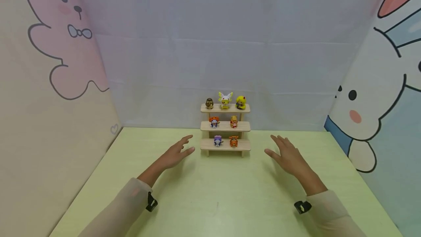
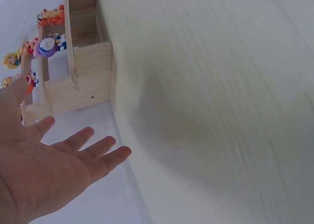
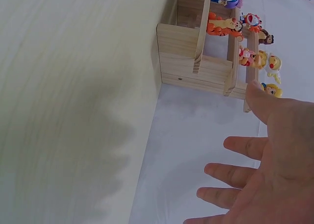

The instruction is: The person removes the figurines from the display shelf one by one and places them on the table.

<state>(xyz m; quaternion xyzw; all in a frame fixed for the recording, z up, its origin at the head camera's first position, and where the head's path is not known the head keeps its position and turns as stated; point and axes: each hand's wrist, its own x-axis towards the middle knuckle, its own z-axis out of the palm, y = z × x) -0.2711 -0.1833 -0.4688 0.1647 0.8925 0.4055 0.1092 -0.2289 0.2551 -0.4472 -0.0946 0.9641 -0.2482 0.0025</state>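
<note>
A three-tier wooden display stand (image 1: 225, 145) stands at the back of the table with small figurines on it. On its top tier are a brown owl-like figurine (image 1: 209, 103), a white-and-yellow one (image 1: 225, 101) and a yellow-haired one (image 1: 241, 102). The middle tier bears an orange-hooded figurine (image 1: 214, 121) and a yellow bear-like one (image 1: 234, 121). Below sit a purple-and-white figurine (image 1: 217, 140) and an orange tiger-like one (image 1: 233, 141). My left hand (image 1: 176, 153) hovers left of the stand, fingers spread and holding nothing. To the right, my right hand (image 1: 287, 153) is likewise spread, apart from the stand.
A pale yellow-green table (image 1: 210, 193) spreads before me. White cloth (image 1: 230, 61) hangs behind the stand. Side walls carry a pink cartoon bear (image 1: 72, 50) on the left and a white cartoon rabbit (image 1: 368, 94) on the right. Dark straps with small devices sit on both sleeves.
</note>
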